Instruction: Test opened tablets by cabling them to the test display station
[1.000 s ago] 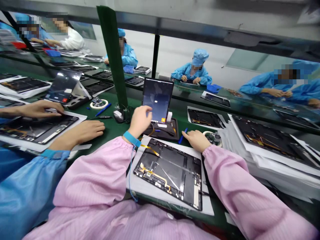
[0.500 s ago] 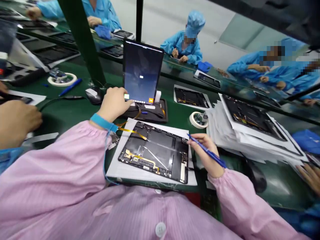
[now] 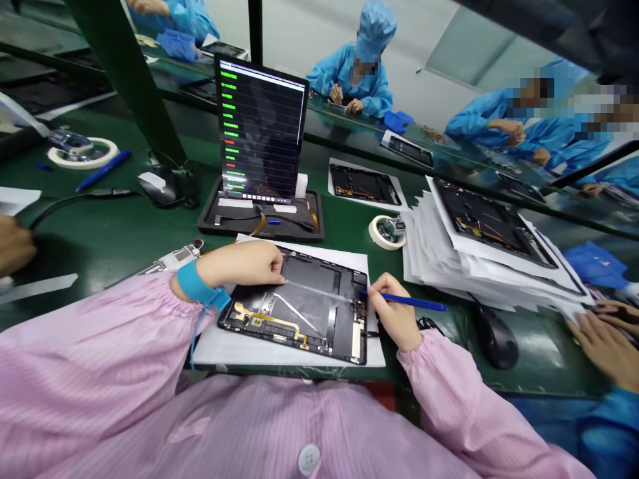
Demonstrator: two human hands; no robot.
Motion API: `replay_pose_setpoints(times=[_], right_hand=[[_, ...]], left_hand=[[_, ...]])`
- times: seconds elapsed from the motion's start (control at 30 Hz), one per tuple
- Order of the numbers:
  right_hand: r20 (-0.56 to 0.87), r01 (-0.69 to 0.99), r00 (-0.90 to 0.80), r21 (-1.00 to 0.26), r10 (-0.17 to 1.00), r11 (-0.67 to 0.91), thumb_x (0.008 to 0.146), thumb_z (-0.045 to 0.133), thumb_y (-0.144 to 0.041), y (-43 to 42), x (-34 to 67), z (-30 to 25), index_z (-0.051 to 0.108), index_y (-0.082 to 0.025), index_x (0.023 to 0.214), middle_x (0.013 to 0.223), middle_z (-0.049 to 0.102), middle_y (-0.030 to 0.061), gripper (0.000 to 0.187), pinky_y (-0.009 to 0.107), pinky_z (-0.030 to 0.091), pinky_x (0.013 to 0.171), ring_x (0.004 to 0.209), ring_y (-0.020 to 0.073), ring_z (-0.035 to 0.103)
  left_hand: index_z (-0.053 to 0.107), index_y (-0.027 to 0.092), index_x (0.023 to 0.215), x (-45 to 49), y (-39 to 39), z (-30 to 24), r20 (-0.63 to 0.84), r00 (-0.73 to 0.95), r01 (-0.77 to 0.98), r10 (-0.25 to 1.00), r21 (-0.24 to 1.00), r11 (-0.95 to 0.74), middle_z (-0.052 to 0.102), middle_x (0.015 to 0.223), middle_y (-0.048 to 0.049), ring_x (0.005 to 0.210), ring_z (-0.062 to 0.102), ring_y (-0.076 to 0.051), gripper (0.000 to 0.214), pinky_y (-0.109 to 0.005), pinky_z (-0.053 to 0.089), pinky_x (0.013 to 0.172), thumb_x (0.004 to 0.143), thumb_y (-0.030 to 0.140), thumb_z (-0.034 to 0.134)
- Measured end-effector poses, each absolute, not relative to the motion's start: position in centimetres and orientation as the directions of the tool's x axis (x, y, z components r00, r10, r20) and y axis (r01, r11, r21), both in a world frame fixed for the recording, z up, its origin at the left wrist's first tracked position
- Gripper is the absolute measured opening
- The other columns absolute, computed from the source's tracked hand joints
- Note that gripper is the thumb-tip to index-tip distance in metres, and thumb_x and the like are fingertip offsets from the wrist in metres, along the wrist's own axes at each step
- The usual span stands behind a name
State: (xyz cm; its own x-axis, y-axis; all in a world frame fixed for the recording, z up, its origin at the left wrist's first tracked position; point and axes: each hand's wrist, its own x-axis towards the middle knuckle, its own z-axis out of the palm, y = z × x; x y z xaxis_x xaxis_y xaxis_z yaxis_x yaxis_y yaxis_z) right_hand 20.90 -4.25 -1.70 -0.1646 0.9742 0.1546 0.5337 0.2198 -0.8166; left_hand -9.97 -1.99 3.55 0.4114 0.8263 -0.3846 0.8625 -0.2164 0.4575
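Note:
A tablet back housing (image 3: pixel 309 286) lies open side up on white paper (image 3: pixel 214 356), with an orange ribbon cable (image 3: pixel 279 324) along its lower left part. My left hand (image 3: pixel 259 263), a blue strap at the wrist, reaches over the upper left of the housing. Its fingers are curled closed near the surface, and anything they pinch is hidden. At the right edge, my right hand (image 3: pixel 397 313) grips a blue pen-shaped tool (image 3: pixel 422 303) whose tip points at the housing. Partly behind my left forearm is a silver circuit board (image 3: pixel 174 258).
Behind the housing, a lit screen (image 3: pixel 262 133) with green and red lines stands in a black tray (image 3: pixel 210 216). Tape rolls, a mouse (image 3: pixel 162 187) and a blue pen (image 3: pixel 104 169) lie around. A paper stack (image 3: pixel 424 246) bears another housing at right. Co-workers' hands show at both sides.
My left hand has moved from the screen's lower edge down onto the housing, its fingers now curled. My right hand's tool has tilted flatter. The screen now shows coloured text lines.

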Motion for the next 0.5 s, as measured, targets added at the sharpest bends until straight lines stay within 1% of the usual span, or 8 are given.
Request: replay_pose_setpoints(times=[0.17,0.23,0.27,0.3,0.33,0.4,0.43,0.5], right_hand=[[0.179,0.547,-0.200,-0.795,0.963,0.262,0.085,0.053,-0.027,-4.6,21.4,-1.7,0.045,-0.021,0.070,0.058,0.048,-0.0048,0.018,0.024,0.036,0.051,0.051,0.0120,0.047],[0.224,0.590,-0.236,-0.740,0.946,0.322,0.087,0.052,-0.028,-4.0,21.2,-1.1,0.046,-0.021,0.073,0.061,0.051,-0.0040,0.017,0.024,0.038,0.053,0.053,0.0125,0.049],[0.263,0.645,-0.256,-0.671,0.930,0.367,0.088,0.051,-0.029,-3.4,20.9,-0.7,0.049,-0.021,0.078,0.066,0.054,-0.0029,0.014,0.025,0.039,0.056,0.058,0.0133,0.052],[0.302,0.723,-0.284,-0.556,0.910,0.410,0.089,0.051,-0.029,-2.5,20.5,-0.3,0.052,-0.021,0.084,0.073,0.057,-0.0013,0.010,0.025,0.041,0.061,0.064,0.0146,0.055],[0.327,0.800,-0.321,-0.409,0.889,0.439,0.090,0.050,-0.028,-1.3,19.9,0.1,0.054,-0.021,0.091,0.081,0.060,0.0007,0.008,0.026,0.042,0.066,0.073,0.0164,0.057],[0.330,0.889,-0.383,-0.122,0.863,0.441,0.089,0.048,-0.020,1.4,18.4,0.7,0.056,-0.019,0.100,0.092,0.061,0.0050,0.014,0.029,0.041,0.073,0.086,0.0206,0.057],[0.322,0.903,-0.399,-0.027,0.859,0.430,0.087,0.047,-0.016,2.8,17.7,0.9,0.057,-0.018,0.102,0.093,0.061,0.0068,0.018,0.030,0.041,0.074,0.090,0.0224,0.056],[0.319,0.911,-0.403,0.045,0.858,0.411,0.083,0.046,-0.010,5.3,16.9,1.1,0.057,-0.016,0.107,0.095,0.061,0.0100,0.027,0.032,0.040,0.074,0.092,0.0250,0.054]], left_hand=[[0.063,0.019,0.068,-10.4,-1.6,3.4,-0.441,0.443,0.823,0.780,0.545,-0.160,0.063,0.064,0.0003,0.057,0.053,-0.013,0.017,-0.022,0.034,0.051,0.069,0.031,0.050],[0.064,0.019,0.069,-10.4,-1.5,3.4,-0.469,0.439,0.811,0.766,0.573,-0.114,0.064,0.063,0.0003,0.055,0.054,-0.013,0.017,-0.022,0.035,0.050,0.067,0.028,0.050],[0.063,0.018,0.069,-10.5,-1.5,3.4,-0.490,0.436,0.804,0.754,0.589,-0.082,0.063,0.062,0.0003,0.053,0.054,-0.013,0.017,-0.022,0.036,0.050,0.066,0.028,0.050],[0.063,0.018,0.069,-10.5,-1.4,3.4,-0.512,0.436,0.795,0.740,0.604,-0.050,0.063,0.061,0.0004,0.051,0.054,-0.013,0.017,-0.022,0.036,0.049,0.066,0.028,0.050],[0.063,0.018,0.069,-10.5,-1.4,3.5,-0.530,0.439,0.786,0.726,0.618,-0.024,0.062,0.060,0.0005,0.049,0.053,-0.012,0.017,-0.022,0.037,0.049,0.066,0.028,0.049],[0.064,0.017,0.069,-10.5,-1.4,3.5,-0.528,0.451,0.769,0.720,0.639,-0.013,0.062,0.060,0.0004,0.049,0.053,-0.012,0.018,-0.022,0.037,0.049,0.065,0.027,0.050],[0.065,0.017,0.069,-10.5,-1.3,3.5,-0.510,0.458,0.763,0.728,0.646,-0.027,0.063,0.061,0.0002,0.052,0.054,-0.012,0.018,-0.022,0.037,0.050,0.064,0.027,0.051],[0.067,0.017,0.068,-10.6,-1.2,3.5,-0.470,0.467,0.751,0.749,0.657,-0.056,0.064,0.062,-0.0002,0.056,0.055,-0.013,0.018,-0.021,0.037,0.051,0.064,0.027,0.052]])
